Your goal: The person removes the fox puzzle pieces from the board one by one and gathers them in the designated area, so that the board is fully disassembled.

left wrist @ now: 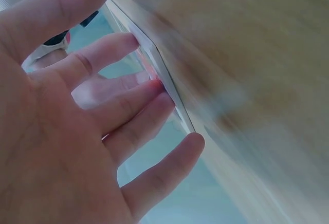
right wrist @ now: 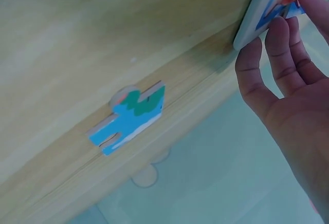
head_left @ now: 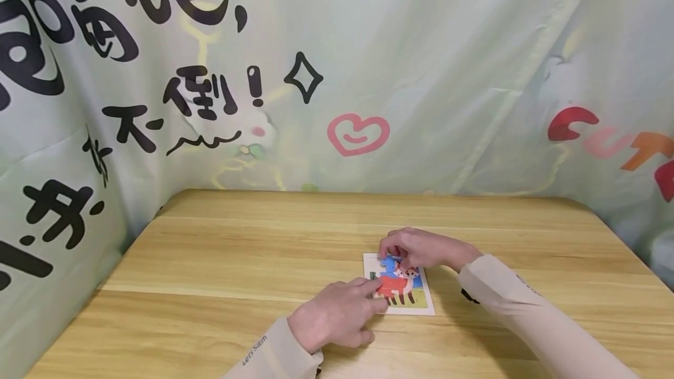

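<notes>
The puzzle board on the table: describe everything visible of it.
The puzzle board is a small white-rimmed rectangle lying flat on the wooden table. Its picture shows a red-orange deer on blue sky and green ground. The left hand rests fingertips on its near left edge; the right hand touches its far edge.

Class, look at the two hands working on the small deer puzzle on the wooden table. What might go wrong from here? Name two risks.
1. The left hand only presses the puzzle board with straight fingers, so the board might slide while the right hand pushes a piece in.
2. A loose piece lies apart on the table, outside the head view; it might get forgotten.
</notes>
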The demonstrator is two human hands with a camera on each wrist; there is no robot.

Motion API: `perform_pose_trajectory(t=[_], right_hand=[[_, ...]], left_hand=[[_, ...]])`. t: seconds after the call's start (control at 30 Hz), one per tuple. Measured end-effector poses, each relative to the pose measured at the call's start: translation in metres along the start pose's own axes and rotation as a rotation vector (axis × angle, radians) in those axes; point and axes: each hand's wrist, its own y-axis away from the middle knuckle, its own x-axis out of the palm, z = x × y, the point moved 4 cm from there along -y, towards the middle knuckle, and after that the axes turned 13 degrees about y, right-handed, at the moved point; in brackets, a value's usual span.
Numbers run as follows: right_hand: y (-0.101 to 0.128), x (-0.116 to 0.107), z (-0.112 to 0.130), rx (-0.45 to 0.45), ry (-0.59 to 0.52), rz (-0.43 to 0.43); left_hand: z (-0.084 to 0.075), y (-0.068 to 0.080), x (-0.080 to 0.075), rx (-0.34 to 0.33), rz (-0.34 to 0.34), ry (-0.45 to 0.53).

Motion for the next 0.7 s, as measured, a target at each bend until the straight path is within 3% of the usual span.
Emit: perform_pose_trajectory(t=[0.4, 0.7], right_hand=[[0.001, -0.003, -0.003, -0.022, 0.001, -0.051], [0.000, -0.012, -0.010, -0.037, -0.036, -0.151]], left_hand=[[0.000, 0.000, 0.001, 0.001, 0.003, 0.001], [0.001, 0.000, 0.001, 0.006, 0.000, 0.021]])
